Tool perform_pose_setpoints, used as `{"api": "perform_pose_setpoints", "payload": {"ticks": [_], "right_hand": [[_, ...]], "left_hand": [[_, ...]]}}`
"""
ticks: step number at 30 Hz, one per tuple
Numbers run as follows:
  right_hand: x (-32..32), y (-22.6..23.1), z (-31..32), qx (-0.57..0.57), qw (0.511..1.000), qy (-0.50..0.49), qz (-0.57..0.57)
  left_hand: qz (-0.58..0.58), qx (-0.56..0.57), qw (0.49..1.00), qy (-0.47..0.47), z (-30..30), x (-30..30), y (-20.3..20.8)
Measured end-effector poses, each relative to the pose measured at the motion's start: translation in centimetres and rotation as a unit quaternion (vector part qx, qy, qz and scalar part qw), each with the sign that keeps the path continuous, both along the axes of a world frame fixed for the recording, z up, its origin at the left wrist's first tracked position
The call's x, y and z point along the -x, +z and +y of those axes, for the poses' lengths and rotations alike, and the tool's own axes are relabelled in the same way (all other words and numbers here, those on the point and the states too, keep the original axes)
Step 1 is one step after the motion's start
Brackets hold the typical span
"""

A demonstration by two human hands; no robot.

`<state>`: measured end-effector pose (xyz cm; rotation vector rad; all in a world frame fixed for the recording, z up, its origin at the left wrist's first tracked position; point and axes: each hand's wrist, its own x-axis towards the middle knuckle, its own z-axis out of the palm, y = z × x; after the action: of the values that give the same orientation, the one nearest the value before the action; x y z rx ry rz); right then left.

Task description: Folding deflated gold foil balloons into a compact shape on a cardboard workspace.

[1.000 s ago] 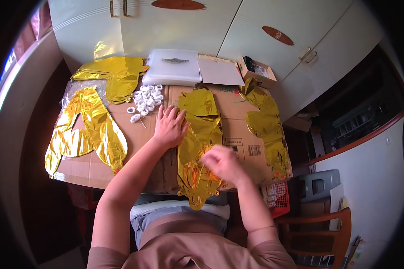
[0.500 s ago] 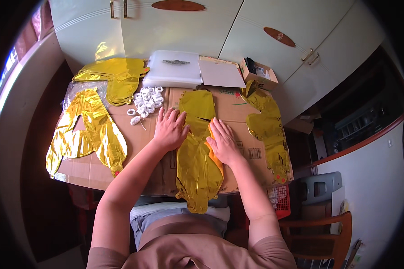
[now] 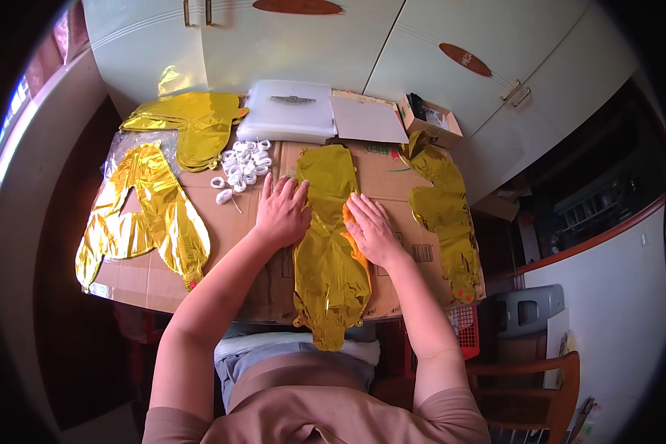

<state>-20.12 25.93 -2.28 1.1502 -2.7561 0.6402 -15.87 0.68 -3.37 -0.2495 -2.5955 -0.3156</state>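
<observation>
A flat gold foil balloon [image 3: 329,270] lies lengthwise in front of me, its lower tip hanging over the near table edge. My left hand [image 3: 283,213] rests on its left edge, fingers stretched forward and a little bent, the thumb partly hidden. On the opposite edge, my right hand [image 3: 372,231] lies flat with fingers extended. An orange strip [image 3: 360,255] shows under and below that hand along the foil's edge; whether it is part of the balloon I cannot tell. Close to my left fingertips sits a pile of small white coiled strings [image 3: 243,164].
Other flat gold foil balloons lie left [image 3: 137,196], back left [image 3: 200,122] and right [image 3: 442,214] on the cardboard-covered table [image 3: 233,277]. Along the back stand a translucent plastic case [image 3: 288,115], a pale card [image 3: 366,118] and a small open box [image 3: 444,133]. A wooden chair [image 3: 570,392] is right.
The crease across the balloon's upper part has flattened, and its foil looks smoother. Both hands stay at its edges, almost in the same places.
</observation>
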Motion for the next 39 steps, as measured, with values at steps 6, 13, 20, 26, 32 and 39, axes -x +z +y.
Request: {"api": "perform_pose_setpoints", "payload": {"ticks": [6, 13, 20, 26, 32, 39], "right_hand": [[0.5, -0.4, 0.1, 0.003, 0.999, 0.011, 0.033], [0.4, -0.7, 0.1, -0.015, 0.998, 0.002, 0.068], [0.4, -0.6, -0.6, -0.007, 0.998, 0.009, 0.068], [0.3, -0.4, -0.4, 0.004, 0.997, 0.017, 0.075], [-0.9, 0.6, 0.6, 0.020, 0.998, 0.039, 0.036], [-1.0, -0.4, 3.5, 0.115, 0.992, 0.005, 0.052]], "left_hand": [[0.007, 0.015, 1.000, 0.000, 0.2, 0.0, 0.5], [0.033, -0.051, 0.981, -0.185, 2.2, 1.9, 2.5], [-0.038, -0.129, 0.950, -0.283, 4.6, 6.0, 1.3], [-0.057, -0.109, 0.954, -0.275, 5.0, 6.6, -0.1], [-0.057, -0.119, 0.951, -0.280, 4.8, 6.6, -0.3], [-0.024, -0.109, 0.951, -0.289, 4.9, 6.7, -0.7]]}}
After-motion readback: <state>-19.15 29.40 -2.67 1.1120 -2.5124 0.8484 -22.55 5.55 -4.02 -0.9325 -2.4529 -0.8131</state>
